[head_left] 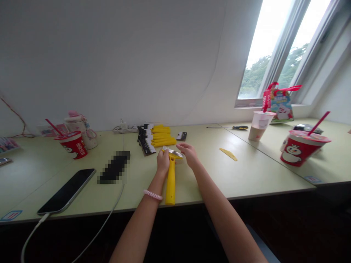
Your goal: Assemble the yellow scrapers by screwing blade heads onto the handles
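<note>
My left hand (163, 160) is closed on the left end of the head of a yellow scraper (170, 182). The scraper's handle points toward me, its end at the table's front edge. A shiny strip shows along the head. My right hand (188, 153) is beside the head's right end with fingers curled and thumb and fingertips close together. Whether something small is pinched there, I cannot make out. Beyond my hands lies a row of several yellow scraper handles (163, 140) with black-and-white packaging (148, 145). A small dark card (181, 136) lies just right of them.
Right of my hands are a flat yellow piece (228, 154), a screwdriver (240, 128), a milky drink cup (257, 126) and a red cup (303, 148). Leftward sit a phone (67, 190) on a cable, a pixelated dark object (114, 167), another red cup (74, 146) and a bottle (89, 135).
</note>
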The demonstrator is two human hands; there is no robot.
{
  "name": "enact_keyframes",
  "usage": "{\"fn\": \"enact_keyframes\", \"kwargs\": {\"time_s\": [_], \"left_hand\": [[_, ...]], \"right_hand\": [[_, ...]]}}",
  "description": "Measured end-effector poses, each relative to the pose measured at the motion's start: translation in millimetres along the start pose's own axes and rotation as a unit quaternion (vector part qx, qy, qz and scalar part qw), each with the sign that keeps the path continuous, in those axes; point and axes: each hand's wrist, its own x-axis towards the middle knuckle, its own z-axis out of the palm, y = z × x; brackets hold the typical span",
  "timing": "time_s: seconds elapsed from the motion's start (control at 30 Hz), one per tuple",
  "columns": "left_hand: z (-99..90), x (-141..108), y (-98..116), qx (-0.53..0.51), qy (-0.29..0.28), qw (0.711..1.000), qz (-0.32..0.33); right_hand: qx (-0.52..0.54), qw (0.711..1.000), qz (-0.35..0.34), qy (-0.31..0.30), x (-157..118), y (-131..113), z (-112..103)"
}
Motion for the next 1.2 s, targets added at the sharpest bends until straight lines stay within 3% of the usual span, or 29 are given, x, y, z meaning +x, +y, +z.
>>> {"fn": "enact_keyframes", "kwargs": {"time_s": [0.27,0.4,0.5,0.63,0.77,0.87,1.0,1.07,1.13,1.2], "left_hand": [[0.3,-5,3,-0.003,-0.037,0.999,0.004],[-0.3,-3,0,-0.011,-0.038,0.999,0.008],[-2.3,1,-3,-0.009,-0.008,1.000,0.004],[-5.1,3,-1,-0.009,0.045,0.999,0.004],[-5.7,3,1,-0.013,0.062,0.998,0.003],[-5.3,2,0,-0.017,0.054,0.998,0.010],[-4.7,3,-1,-0.021,0.048,0.999,0.007],[-4.5,3,-2,-0.018,0.046,0.999,0.005],[-4.4,3,-3,-0.011,0.041,0.999,0.003],[-4.4,3,-4,-0.006,0.034,0.999,0.005]], "right_hand": [[0.000,0.996,0.037,-0.087,-3,0,2],[-0.089,0.996,-0.002,0.018,2,4,-5],[-0.286,0.955,-0.025,0.074,2,11,-11],[-0.507,0.858,-0.060,0.045,0,18,-8],[-0.519,0.848,-0.090,0.056,3,13,-14],[-0.523,0.834,-0.110,0.134,9,3,-48],[-0.622,0.737,-0.066,0.258,15,-5,-128],[-0.667,0.697,-0.019,0.260,15,-5,-166],[-0.678,0.697,0.035,0.230,15,-6,-191],[-0.677,0.702,0.059,0.213,15,-7,-202]]}}
